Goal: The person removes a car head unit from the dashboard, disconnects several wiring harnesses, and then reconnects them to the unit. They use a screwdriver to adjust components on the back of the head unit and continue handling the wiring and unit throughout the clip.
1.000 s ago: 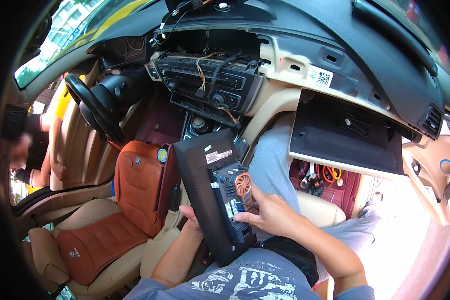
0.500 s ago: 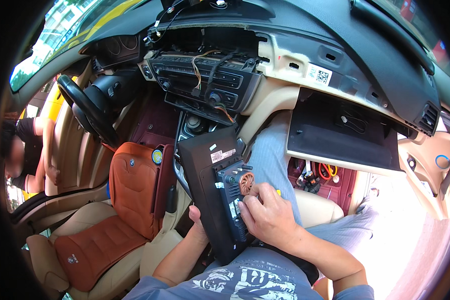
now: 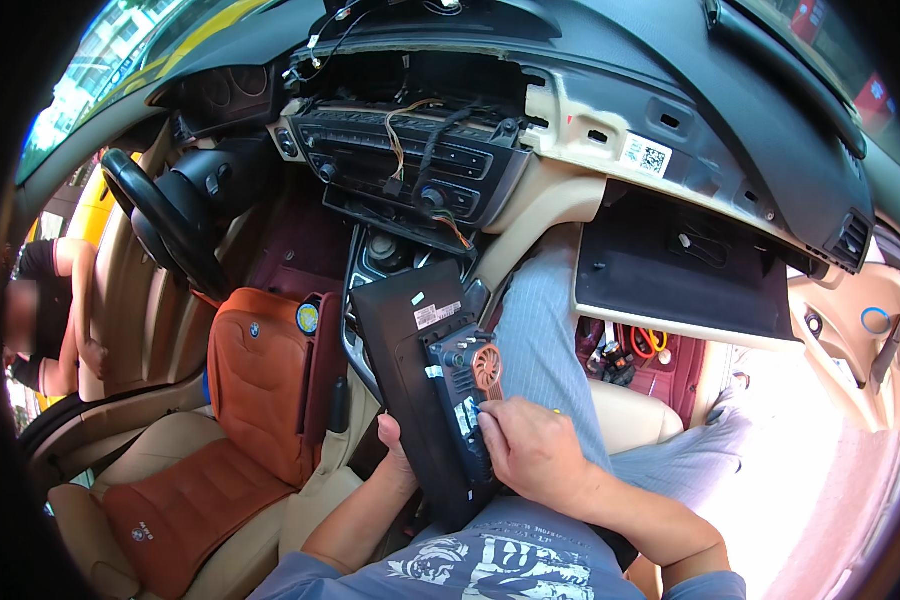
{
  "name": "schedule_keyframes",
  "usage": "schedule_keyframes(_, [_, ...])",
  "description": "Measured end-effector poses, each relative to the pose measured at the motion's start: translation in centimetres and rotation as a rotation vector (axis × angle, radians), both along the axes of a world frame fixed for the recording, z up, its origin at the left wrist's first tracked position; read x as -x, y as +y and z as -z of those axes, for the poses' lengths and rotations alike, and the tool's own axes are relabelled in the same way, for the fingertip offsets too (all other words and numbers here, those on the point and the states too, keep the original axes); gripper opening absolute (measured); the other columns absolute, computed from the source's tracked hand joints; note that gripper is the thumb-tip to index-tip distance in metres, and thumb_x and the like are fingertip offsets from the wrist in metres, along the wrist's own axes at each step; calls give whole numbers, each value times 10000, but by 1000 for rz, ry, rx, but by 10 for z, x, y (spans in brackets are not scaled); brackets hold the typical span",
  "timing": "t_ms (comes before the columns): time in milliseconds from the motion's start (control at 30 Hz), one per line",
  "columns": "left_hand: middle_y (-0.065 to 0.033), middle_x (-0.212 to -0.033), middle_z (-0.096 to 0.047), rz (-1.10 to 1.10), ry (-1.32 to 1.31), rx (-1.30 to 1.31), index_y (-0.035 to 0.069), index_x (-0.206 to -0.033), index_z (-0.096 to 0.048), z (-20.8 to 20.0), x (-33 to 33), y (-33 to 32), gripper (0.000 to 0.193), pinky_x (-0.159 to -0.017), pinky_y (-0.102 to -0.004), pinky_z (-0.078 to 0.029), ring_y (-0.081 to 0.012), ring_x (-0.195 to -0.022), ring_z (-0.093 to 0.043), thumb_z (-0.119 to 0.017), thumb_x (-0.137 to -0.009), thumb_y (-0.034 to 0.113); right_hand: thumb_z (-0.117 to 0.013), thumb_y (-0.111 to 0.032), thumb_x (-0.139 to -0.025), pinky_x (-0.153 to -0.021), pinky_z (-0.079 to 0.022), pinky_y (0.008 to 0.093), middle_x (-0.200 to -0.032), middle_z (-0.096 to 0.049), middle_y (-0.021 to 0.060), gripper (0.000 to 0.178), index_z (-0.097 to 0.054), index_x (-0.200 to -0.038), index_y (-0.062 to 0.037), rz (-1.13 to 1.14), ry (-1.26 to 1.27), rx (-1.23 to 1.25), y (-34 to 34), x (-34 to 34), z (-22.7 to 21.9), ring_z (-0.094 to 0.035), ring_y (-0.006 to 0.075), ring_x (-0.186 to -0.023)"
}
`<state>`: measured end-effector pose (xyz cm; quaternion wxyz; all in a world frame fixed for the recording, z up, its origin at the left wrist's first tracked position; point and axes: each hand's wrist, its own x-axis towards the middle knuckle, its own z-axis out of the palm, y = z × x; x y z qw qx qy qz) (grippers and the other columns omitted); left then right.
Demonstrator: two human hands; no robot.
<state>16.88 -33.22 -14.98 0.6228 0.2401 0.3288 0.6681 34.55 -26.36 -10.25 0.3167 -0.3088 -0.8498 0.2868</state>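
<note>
A black car display screen (image 3: 395, 330) rests slanted on my lap, its back facing up. On that back sits a finned housing with a copper-coloured fan (image 3: 487, 366) and white labels. My left hand (image 3: 398, 462) grips the screen's lower left edge, thumb showing and fingers hidden under it. My right hand (image 3: 535, 445) is closed in a pinch against the housing, just below the fan, beside the labels. Whatever lies between those fingertips is too small to make out.
Ahead, the dashboard is opened up, with loose wires (image 3: 397, 145) hanging over the control panel (image 3: 400, 165). The glove box (image 3: 680, 285) hangs down at right. An orange-covered seat (image 3: 260, 370) and steering wheel (image 3: 160, 225) are at left. A person (image 3: 55, 300) stands outside the far-left door.
My right hand has slid down along the housing, away from the fan, which now shows whole. My left hand keeps its hold on the screen.
</note>
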Motion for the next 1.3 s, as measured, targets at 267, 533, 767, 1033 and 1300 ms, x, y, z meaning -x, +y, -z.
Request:
schedule_keyframes(267, [-156, -1603, -488, 45, 22, 5, 6, -1639, -331, 9, 7, -2, 1361, -1201, -479, -454, -285, -1418, -548, -577, -744, 1002, -660, -81, -811, -524, -500, 343, -790, -553, 63, 290, -685, -1091, -9, -72, -158, -325, 6, -7, -2, -640, 205, -678])
schedule_keyframes(533, [-159, -1584, -510, 88, -89, 87, 5, -1630, -345, 0, 7, -8, 1384, -1220, -467, -441, -291, -1421, -555, -736, -684, 936, -658, -115, -826, -517, -537, 332, -742, -602, 60, 111, -606, -889, -41, -91, -507, -309, -3, 9, -22, -686, 199, -647])
schedule_keyframes(767, [-182, -1563, -525, 92, -131, 132, 21, -1627, -348, -7, 17, -16, 1351, -1197, -502, -465, -313, -1399, -568, -732, -700, 927, -704, -129, -874, -541, -560, 388, -727, -618, 68, 145, -608, -950, -52, -184, -393, -292, 16, 7, -30, -692, 257, -614])
schedule_keyframes(1033, [-219, -1562, -522, -26, -300, 75, 34, -1657, -310, -47, 31, -5, 1388, -1155, -516, -509, -354, -1395, -583, -629, -706, 993, -731, -250, -990, -594, -549, 470, -772, -692, 133, 197, -713, -968, -55, -285, -169, 0, 54, 19, -63, -700, 363, -684])
schedule_keyframes(1300, [-297, -1593, -442, -196, -485, -340, 5, -1676, -244, -81, 82, 42, 1185, -1061, -654, -543, -465, -1415, -529, -467, -923, 893, -771, -250, -979, -773, -603, 405, -956, -751, 179, 277, -770, -1064, 14, -269, 27, 64, 130, 63, -115, -754, 313, -876])
